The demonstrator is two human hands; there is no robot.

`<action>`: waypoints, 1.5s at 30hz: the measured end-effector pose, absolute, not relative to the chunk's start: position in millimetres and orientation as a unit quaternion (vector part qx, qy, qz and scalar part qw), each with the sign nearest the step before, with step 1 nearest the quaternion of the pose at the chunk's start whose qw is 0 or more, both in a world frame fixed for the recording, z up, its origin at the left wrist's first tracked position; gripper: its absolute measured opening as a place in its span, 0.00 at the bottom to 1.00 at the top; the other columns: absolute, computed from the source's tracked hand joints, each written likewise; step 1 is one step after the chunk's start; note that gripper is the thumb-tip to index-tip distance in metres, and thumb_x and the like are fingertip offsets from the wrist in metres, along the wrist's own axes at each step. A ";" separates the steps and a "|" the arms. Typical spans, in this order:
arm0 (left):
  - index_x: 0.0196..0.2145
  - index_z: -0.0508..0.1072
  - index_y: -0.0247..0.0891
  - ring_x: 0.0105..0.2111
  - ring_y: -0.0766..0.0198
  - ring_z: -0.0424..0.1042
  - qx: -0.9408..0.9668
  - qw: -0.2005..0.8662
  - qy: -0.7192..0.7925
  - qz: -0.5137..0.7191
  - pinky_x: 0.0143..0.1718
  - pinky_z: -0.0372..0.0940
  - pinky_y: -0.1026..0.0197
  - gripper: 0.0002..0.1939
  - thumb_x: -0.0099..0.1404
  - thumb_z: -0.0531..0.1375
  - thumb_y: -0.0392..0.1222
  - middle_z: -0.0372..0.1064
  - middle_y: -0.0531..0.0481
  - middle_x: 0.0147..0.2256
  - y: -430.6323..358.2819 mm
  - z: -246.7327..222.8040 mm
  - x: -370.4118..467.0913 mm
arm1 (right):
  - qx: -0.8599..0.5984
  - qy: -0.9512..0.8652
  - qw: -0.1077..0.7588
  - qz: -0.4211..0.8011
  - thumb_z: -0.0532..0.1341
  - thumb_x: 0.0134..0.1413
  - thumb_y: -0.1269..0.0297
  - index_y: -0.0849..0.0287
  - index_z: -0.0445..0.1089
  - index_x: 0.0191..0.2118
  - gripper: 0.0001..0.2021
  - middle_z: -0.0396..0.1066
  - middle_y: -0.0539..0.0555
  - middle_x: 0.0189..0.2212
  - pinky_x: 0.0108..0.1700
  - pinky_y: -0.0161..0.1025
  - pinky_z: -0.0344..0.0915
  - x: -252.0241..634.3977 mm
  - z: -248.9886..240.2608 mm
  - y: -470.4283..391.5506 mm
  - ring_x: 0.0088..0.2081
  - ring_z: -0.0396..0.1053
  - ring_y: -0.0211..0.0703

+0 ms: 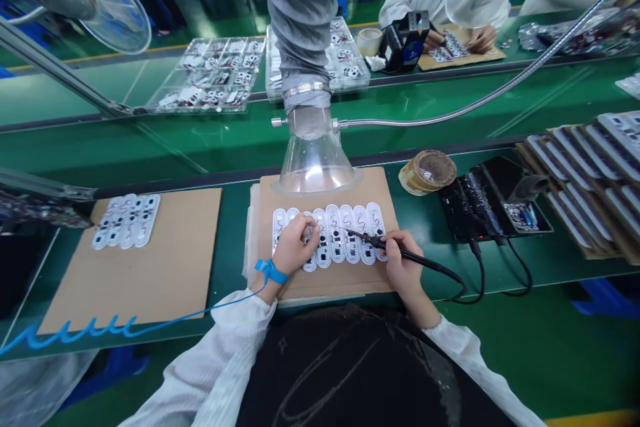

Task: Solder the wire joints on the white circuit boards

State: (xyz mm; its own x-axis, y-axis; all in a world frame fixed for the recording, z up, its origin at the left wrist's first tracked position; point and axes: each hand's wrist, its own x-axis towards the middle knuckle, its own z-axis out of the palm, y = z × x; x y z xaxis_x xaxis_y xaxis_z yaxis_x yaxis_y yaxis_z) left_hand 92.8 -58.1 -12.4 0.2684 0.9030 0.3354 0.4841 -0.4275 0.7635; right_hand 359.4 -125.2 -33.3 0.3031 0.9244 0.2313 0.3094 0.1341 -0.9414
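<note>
Several white oval boards [347, 233] with black parts and thin red wires lie in a row on a cardboard sheet [325, 283]. Over the left part of the row is my left hand [296, 241], its fingers pinched together; what they hold, if anything, is too small to make out. A blue wrist strap [271, 271] is around that wrist. My right hand [403, 265] is closed on a black soldering iron [373, 240], whose tip points left over the middle boards. A clear funnel hood [316, 163] hangs just behind the row.
Left, more boards [127, 221] lie on another cardboard sheet [165, 280]. To the right are a tape roll [428, 171], a black soldering station [475, 207] with cables and stacked board trays [590, 180]. Across the bench, another person's hands [481, 39] work beside parts trays [215, 73].
</note>
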 end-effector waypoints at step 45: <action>0.40 0.71 0.41 0.27 0.66 0.61 0.734 0.243 0.493 0.398 0.32 0.59 0.61 0.03 0.75 0.60 0.38 0.56 0.57 0.28 -75.4 -15.4 71.3 | -0.610 -0.545 0.513 0.259 0.60 0.72 0.55 0.52 0.75 0.41 0.10 0.75 0.51 0.30 0.31 0.44 0.69 347.8 -42.5 -130.1 0.28 0.73 0.45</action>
State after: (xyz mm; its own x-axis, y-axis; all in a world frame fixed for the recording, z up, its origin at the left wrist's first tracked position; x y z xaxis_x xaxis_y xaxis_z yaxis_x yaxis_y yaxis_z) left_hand 71.3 -75.4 -15.4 0.1967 0.9174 0.3460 0.5307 -0.3963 0.7492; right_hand 347.8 -130.1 -42.5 0.2716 0.9312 0.2430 0.3987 0.1209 -0.9091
